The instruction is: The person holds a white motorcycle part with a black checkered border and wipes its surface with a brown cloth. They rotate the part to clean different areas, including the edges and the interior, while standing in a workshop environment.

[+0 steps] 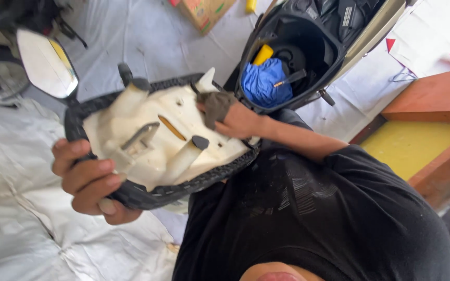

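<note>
Left hand (87,179) fingers curled round seat base (157,140) edge | right hand (238,122) fingers pressing rag (215,106) onto it

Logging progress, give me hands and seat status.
Left hand grips upturned scooter seat by its edge. Right hand presses grey rag on its white underside. Nothing blocking.

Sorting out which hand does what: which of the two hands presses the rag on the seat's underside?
The right hand presses the grey rag; the left hand only grips the seat edge.

Left hand (87,179) grips upturned scooter seat (157,140); right hand (240,122) presses grey rag (217,106) on underside.
</note>
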